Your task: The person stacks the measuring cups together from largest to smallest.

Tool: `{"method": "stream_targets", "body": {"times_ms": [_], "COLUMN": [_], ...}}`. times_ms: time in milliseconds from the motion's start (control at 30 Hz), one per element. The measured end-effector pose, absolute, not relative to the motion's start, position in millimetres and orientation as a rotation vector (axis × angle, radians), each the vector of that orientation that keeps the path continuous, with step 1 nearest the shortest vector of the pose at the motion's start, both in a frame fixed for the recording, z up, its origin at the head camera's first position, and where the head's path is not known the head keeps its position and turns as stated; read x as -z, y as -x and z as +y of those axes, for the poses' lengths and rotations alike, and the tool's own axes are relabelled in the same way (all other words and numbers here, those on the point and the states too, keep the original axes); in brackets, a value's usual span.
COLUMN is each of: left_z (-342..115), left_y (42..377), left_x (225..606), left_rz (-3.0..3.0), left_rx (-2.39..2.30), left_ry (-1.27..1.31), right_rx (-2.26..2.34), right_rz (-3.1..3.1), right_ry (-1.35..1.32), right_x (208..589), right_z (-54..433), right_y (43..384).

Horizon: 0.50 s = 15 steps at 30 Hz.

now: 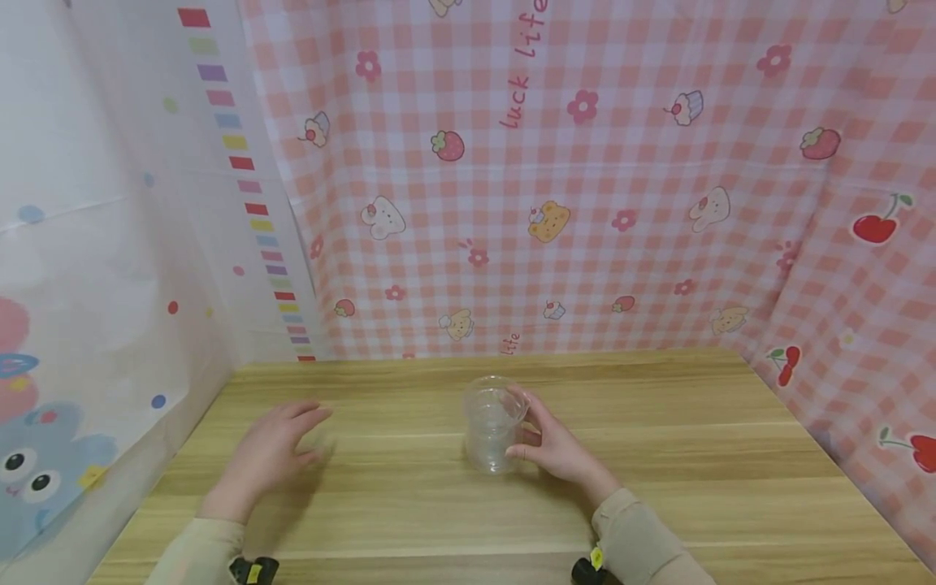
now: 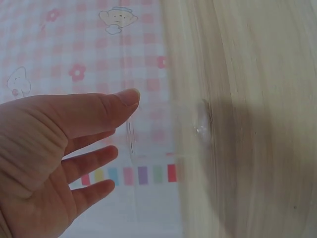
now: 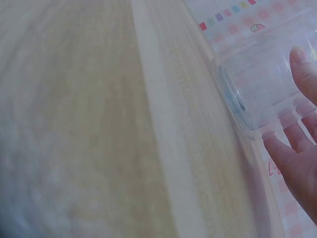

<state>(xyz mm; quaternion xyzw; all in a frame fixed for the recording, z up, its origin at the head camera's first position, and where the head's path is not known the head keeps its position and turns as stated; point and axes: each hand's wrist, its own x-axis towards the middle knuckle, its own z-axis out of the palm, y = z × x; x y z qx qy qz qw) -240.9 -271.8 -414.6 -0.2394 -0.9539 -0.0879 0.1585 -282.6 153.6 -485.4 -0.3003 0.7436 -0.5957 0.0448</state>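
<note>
A clear plastic cup (image 1: 491,435) stands upright on the wooden table, its round rim facing up. My right hand (image 1: 552,447) holds its right side, with the thumb in front and the fingers behind. The right wrist view shows the cup (image 3: 257,82) between the thumb and fingers of that hand (image 3: 299,148), partly cut off by the frame edge. Over the left part of the table, my left hand (image 1: 274,447) hovers with nothing in it. Its fingers (image 2: 91,163) are spread away from the thumb. A faint clear shape (image 2: 202,128) shows beyond the thumb tip.
The wood-grain table (image 1: 409,520) reaches back to a pink checked cloth (image 1: 497,268) hung behind it. A white cloth (image 1: 95,268) with printed figures hangs at the left, and a checked cloth with cherries (image 1: 848,341) bounds the right side.
</note>
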Motion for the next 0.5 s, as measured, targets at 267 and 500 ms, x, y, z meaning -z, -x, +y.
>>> {"method": "stream_targets", "body": {"times_ms": [267, 500], "left_z": [-276.6, -278.3], "left_y": [243.1, 244.7], "left_x": [416.4, 416.8], "left_rz": [-2.734, -2.773], "left_rx": [0.245, 0.25], "left_ry": [0.71, 0.71], "right_rx": [1.818, 1.834], "right_rz": [2.275, 2.254], "right_ry": [0.917, 0.959], "right_x": [485.4, 486.1], "right_z": [153.9, 154.0], "right_y": [282.2, 282.7]}}
